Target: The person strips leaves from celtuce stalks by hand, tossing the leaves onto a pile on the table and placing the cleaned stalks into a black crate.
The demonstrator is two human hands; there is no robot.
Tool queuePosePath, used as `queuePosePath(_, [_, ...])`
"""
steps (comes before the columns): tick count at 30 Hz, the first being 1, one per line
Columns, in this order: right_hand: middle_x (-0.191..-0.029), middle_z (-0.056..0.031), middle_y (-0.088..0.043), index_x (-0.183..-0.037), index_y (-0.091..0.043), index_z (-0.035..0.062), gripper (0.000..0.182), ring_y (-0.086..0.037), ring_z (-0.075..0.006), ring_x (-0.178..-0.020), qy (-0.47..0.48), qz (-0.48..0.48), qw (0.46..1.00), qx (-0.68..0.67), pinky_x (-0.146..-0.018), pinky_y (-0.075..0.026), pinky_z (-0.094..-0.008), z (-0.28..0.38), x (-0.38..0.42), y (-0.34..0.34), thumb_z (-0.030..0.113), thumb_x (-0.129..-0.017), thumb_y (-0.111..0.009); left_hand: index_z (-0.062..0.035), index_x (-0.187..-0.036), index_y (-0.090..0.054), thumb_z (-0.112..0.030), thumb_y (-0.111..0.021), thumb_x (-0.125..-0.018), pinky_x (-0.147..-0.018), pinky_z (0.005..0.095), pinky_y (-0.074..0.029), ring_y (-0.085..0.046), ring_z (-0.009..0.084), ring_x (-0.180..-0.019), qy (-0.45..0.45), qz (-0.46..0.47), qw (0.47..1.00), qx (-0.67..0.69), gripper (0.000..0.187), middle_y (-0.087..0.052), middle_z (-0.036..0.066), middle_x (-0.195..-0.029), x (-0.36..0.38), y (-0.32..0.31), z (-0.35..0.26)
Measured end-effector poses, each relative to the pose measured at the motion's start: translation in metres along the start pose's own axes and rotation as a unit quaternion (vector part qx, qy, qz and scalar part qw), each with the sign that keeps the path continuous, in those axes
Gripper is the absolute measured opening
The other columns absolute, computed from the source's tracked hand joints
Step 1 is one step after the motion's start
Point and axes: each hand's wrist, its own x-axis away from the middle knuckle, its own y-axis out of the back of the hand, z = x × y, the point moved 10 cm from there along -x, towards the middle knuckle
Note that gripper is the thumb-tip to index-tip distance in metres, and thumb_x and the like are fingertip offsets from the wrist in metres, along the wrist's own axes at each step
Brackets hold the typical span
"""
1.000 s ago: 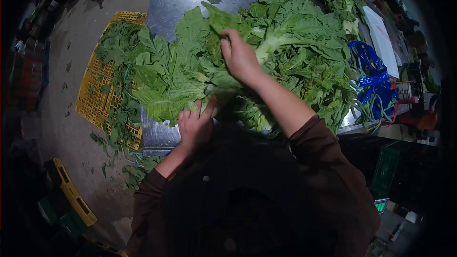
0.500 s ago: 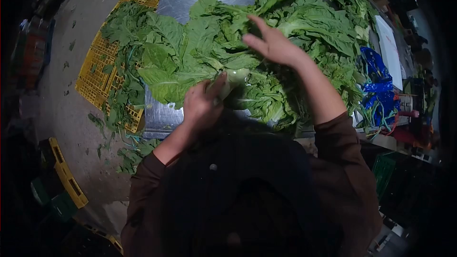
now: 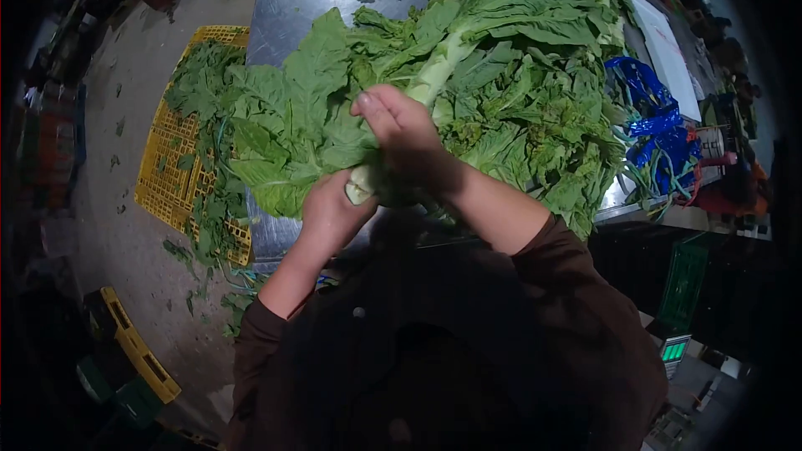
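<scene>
My left hand (image 3: 327,215) is wrapped round the thick stem of a stem lettuce (image 3: 359,186), whose pale cut end faces me. Its broad leaves (image 3: 309,83) seem to spread away to the left and up, over the metal table (image 3: 288,38). Close above the cut end is my right hand (image 3: 408,132), fingers curled in; whatever they grip is hidden. Beyond that hand lies another stem lettuce (image 3: 441,68), its thick pale stem bare and leaves pointing to the far right. Loose leaves (image 3: 535,117) heap up around it.
A yellow plastic crate (image 3: 159,171) with leaves on it stands left of the table. Blue plastic straps (image 3: 660,121) and a white board (image 3: 664,54) are at the right. Scattered leaf scraps (image 3: 117,163) dot the floor.
My right hand has come down and left from over the leaves to beside my left hand, its fingers curling in. The left hand keeps its grip, and the view has shifted slightly.
</scene>
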Motion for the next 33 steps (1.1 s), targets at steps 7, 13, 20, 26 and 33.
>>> queuePosePath(7, [-0.105,-0.0109,-0.058,-0.105,-0.060,0.0066,0.029,-0.050,-0.0343,-0.102,0.181,-0.278,0.722,0.607,-0.088,-0.040,-0.0413,0.052,0.031,0.130,0.022,-0.083,-0.067,0.0007,-0.137,-0.043,-0.005,-0.074,-0.070,-0.080,0.0259,-0.047,-0.059,0.0131,-0.090,0.151,0.125,0.797,0.572,0.074,-0.062,0.005,-0.109,-0.015,0.006,0.019])
queuePosePath(13, [-0.114,-0.0132,-0.058,-0.120,-0.048,-0.0024,0.053,-0.053,-0.0200,-0.109,-0.074,-0.131,0.989,0.003,-0.091,-0.042,-0.0346,-0.066,-0.011,0.149,0.042,-0.093,-0.056,0.0066,-0.136,-0.039,-0.023,-0.071,-0.071,-0.083,0.0291,-0.048,-0.062,0.0212,-0.093,0.144,0.149,0.758,0.619,0.078,-0.062,0.015,-0.107,-0.001,0.012,0.005])
queuePosePath(20, [-0.089,-0.0083,-0.063,-0.112,-0.059,-0.0017,0.058,-0.060,-0.0178,-0.079,-0.112,-0.125,0.867,-0.469,-0.075,-0.050,-0.0306,-0.034,-0.068,0.106,0.051,-0.090,-0.055,0.0033,-0.142,-0.031,-0.015,-0.070,-0.074,-0.092,0.0322,-0.044,-0.059,0.0226,-0.104,0.120,0.221,0.695,0.674,0.081,-0.054,0.015,-0.125,0.028,0.020,-0.017])
queuePosePath(26, [-0.092,-0.0108,-0.065,-0.114,-0.059,-0.0019,0.055,-0.062,-0.0188,-0.079,-0.076,-0.151,0.926,-0.339,-0.074,-0.052,-0.0317,-0.011,-0.066,0.101,0.049,-0.094,-0.050,-0.0040,-0.147,-0.016,-0.023,-0.079,-0.070,-0.097,0.0351,-0.042,-0.054,0.0287,-0.117,0.070,0.203,0.932,0.292,0.102,-0.050,0.021,-0.130,0.013,0.000,-0.003])
queuePosePath(33, [-0.092,-0.0143,-0.065,-0.121,-0.050,-0.0067,0.061,-0.064,-0.0209,-0.079,-0.001,-0.143,0.931,-0.337,-0.071,-0.053,-0.0322,0.021,-0.053,0.071,0.049,-0.097,-0.041,-0.0076,-0.133,-0.033,-0.025,-0.076,-0.065,-0.077,0.0412,-0.050,-0.064,0.0359,-0.089,0.088,0.054,0.982,0.159,0.082,-0.063,0.020,-0.099,0.009,-0.046,0.004])
